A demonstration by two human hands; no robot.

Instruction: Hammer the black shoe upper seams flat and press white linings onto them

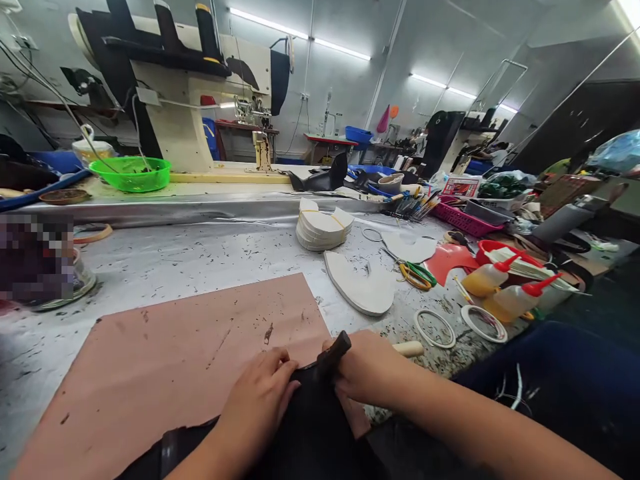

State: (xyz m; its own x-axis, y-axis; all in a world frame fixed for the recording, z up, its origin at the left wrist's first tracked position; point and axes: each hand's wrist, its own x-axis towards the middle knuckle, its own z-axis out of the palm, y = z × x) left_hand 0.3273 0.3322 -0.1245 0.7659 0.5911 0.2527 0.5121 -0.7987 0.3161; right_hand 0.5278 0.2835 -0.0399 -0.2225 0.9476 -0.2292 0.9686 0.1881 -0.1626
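A piece of black material (310,427) lies over the near edge of a pinkish-brown board (175,360) on the worktable. My left hand (260,393) rests on the black material with its fingers curled and pressed down on it. My right hand (367,370) is closed round a dark tool (334,353), whose end sticks up between the two hands. A pale wooden handle (410,348) pokes out just right of my right hand.
A white shoe-shaped cut piece (360,287), a stack of white pieces (323,227), scissors (417,275), two glue bottles (500,290), white rings (434,328) and a pink basket (463,220) crowd the table's right. A green bowl (131,173) and a sewing machine (200,100) stand behind.
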